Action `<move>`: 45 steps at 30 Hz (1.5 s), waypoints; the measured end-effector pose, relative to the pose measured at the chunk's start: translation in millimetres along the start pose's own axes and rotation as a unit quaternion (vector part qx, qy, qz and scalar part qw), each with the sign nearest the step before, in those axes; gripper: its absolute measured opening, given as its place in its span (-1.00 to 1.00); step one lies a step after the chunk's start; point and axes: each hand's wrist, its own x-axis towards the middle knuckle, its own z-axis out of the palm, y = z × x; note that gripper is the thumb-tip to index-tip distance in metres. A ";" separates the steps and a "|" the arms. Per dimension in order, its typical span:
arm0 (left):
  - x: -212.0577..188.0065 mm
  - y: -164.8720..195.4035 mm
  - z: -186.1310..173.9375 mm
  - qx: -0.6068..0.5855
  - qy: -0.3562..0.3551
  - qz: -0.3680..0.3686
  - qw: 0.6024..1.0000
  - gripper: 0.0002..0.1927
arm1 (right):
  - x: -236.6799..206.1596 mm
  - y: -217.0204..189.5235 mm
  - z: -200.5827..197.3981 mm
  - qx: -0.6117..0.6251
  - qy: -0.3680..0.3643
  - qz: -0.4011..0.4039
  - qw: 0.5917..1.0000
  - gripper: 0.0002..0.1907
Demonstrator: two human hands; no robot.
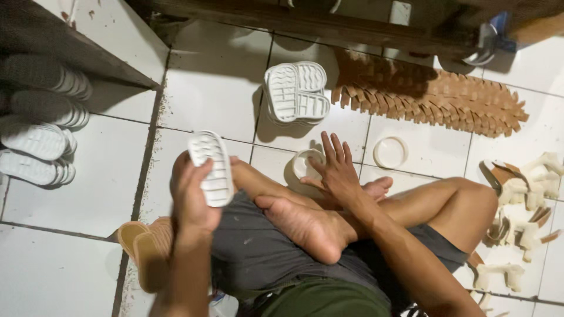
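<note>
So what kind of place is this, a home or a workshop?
Probably a small sandal-making workshop on a tiled floor: stacked white soles, a long row of tan insoles, and straps lying at the side. The left hand holds a sole.

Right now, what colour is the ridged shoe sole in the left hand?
White, seen in the head view: the ridged shoe sole in the left hand.
</note>
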 end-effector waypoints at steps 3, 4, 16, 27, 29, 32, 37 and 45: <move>-22.1 -22.9 44.1 -0.067 0.015 -0.066 0.995 -0.49 | -17.4 7.0 -16.5 0.045 0.066 -0.057 0.995 -0.41; -30.7 -26.6 56.4 -0.069 -0.011 -0.072 0.995 -0.50 | -23.4 8.9 -23.3 0.049 0.074 -0.074 0.993 -0.41; -104.8 -37.1 141.8 0.137 -0.218 -0.116 0.959 -0.48 | -79.7 -19.1 -127.7 0.231 0.300 -0.120 0.918 -0.23; -106.6 -40.6 177.6 0.265 -0.210 -0.071 0.939 -0.47 | -84.7 -26.4 -136.8 0.203 0.262 -0.038 0.943 -0.16; -102.1 -40.3 182.7 0.224 -0.193 -0.018 0.955 -0.51 | -89.7 -33.4 -129.8 0.176 0.240 -0.001 0.955 -0.23; -94.6 -36.2 185.1 0.207 -0.157 0.060 0.964 -0.53 | -98.8 -51.5 -120.3 0.236 0.202 -0.027 0.950 -0.27; -83.6 -26.7 178.7 0.431 -0.186 0.228 0.853 -0.52 | -107.9 -68.1 -99.8 0.669 -0.028 -0.021 0.742 -0.18; -46.0 -2.4 103.6 0.075 -0.089 0.127 0.985 -0.66 | -45.4 15.5 -29.6 0.150 -0.093 0.027 0.984 -0.25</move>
